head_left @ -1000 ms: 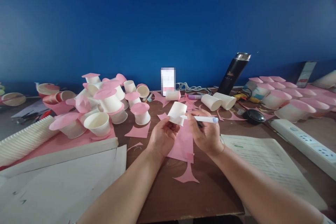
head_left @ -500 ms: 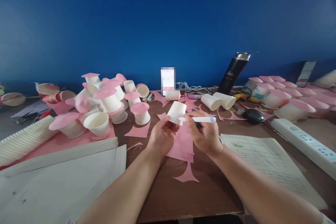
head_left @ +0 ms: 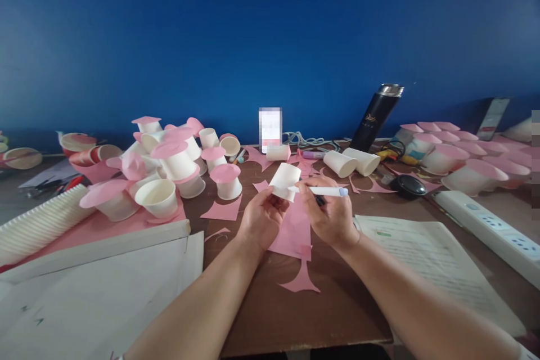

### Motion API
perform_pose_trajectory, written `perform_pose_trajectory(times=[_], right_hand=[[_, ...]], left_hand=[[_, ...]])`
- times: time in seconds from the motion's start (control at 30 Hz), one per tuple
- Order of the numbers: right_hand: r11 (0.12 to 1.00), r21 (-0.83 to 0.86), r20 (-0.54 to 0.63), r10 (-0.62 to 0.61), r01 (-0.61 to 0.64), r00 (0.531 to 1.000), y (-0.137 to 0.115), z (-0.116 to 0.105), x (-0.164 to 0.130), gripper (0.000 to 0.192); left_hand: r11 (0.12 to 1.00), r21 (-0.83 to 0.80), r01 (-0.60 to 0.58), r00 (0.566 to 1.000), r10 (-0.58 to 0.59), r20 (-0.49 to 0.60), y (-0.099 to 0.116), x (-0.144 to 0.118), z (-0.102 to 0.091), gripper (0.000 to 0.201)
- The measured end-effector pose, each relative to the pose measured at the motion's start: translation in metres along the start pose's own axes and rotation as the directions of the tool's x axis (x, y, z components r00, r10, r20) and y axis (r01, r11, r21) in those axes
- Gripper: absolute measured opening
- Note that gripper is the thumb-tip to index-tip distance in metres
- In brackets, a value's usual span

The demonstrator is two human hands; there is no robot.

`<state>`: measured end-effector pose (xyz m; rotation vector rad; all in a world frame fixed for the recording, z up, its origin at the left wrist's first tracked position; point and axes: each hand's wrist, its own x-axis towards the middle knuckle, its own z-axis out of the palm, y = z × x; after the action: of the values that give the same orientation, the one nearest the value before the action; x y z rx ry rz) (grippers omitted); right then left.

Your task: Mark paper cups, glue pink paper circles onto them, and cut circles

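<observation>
Here, pink-topped cups (head_left: 171, 158) are crowding the frame's left, the left hand (head_left: 262, 222) is pinching a white cup (head_left: 286, 179) in its grip at the centre, and, just right, the right hand (head_left: 331, 216) is clamping its grip around a marker (head_left: 327, 192) pointing toward that cup.

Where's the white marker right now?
In the head view, the white marker is just right of centre, held in the right hand and pointing toward the paper cup in the left hand.
</observation>
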<state>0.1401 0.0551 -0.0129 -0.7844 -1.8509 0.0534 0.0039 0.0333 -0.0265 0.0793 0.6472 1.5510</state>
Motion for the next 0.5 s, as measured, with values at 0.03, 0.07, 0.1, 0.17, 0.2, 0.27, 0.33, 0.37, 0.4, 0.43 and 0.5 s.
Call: perform_pose_trajectory(times=[0.03, 0.07, 0.1, 0.17, 0.2, 0.27, 0.33, 0.37, 0.4, 0.43, 0.5], right_hand=[[1.000, -0.001, -0.004, 0.006, -0.006, 1.000, -0.0001, -0.0002, 0.0001, 0.008], [1.000, 0.000, -0.006, 0.010, -0.010, 1.000, -0.0002, -0.0004, 0.0002, 0.009], [1.000, 0.003, -0.006, 0.013, -0.013, 1.000, -0.0003, -0.0006, 0.0003, 0.009], [1.000, 0.015, 0.008, 0.016, -0.016, 1.000, -0.0008, -0.0009, 0.0003, 0.010], [1.000, 0.022, 0.023, 0.018, -0.018, 1.000, -0.0010, -0.0010, 0.0002, 0.010], [0.999, 0.035, 0.055, 0.026, -0.028, 0.998, -0.0016, -0.0010, 0.0001, 0.010], [0.999, 0.042, 0.072, 0.028, -0.031, 0.997, -0.0021, -0.0010, 0.0000, 0.011], [0.999, 0.043, 0.073, 0.026, -0.029, 0.997, -0.0023, -0.0009, 0.0001, 0.012], [0.999, 0.042, 0.074, 0.022, -0.025, 0.997, -0.0024, -0.0009, 0.0003, 0.012], [0.999, 0.042, 0.072, 0.017, -0.020, 0.997, -0.0025, -0.0010, 0.0005, 0.012], [0.999, 0.041, 0.069, 0.011, -0.014, 0.998, -0.0024, -0.0012, 0.0009, 0.011]], left_hand=[[1.000, 0.003, 0.000, 1.000, 0.000, -0.001, -0.0002, -0.0002, 0.0003, 0.009], [1.000, 0.006, -0.001, 1.000, 0.001, -0.001, -0.0003, -0.0004, 0.0005, 0.008], [1.000, 0.012, -0.002, 1.000, 0.002, 0.001, -0.0005, -0.0006, 0.0007, 0.008], [1.000, 0.023, -0.004, 1.000, 0.004, 0.004, -0.0008, -0.0008, 0.0008, 0.007], [1.000, 0.028, -0.005, 1.000, 0.005, 0.003, -0.0009, -0.0008, 0.0007, 0.006], [0.999, 0.036, -0.008, 1.000, 0.008, 0.006, -0.0013, -0.0006, 0.0003, 0.005], [0.999, 0.044, -0.010, 1.000, 0.010, 0.016, -0.0016, -0.0005, 0.0001, 0.004], [0.999, 0.048, -0.011, 1.000, 0.010, 0.021, -0.0017, -0.0006, 0.0001, 0.004], [0.999, 0.052, -0.010, 1.000, 0.008, 0.024, -0.0018, -0.0008, 0.0003, 0.004], [0.998, 0.055, -0.009, 1.000, 0.008, 0.022, -0.0019, -0.0010, 0.0007, 0.004], [0.998, 0.061, -0.007, 1.000, 0.007, 0.010, -0.0021, -0.0018, 0.0017, 0.005]])
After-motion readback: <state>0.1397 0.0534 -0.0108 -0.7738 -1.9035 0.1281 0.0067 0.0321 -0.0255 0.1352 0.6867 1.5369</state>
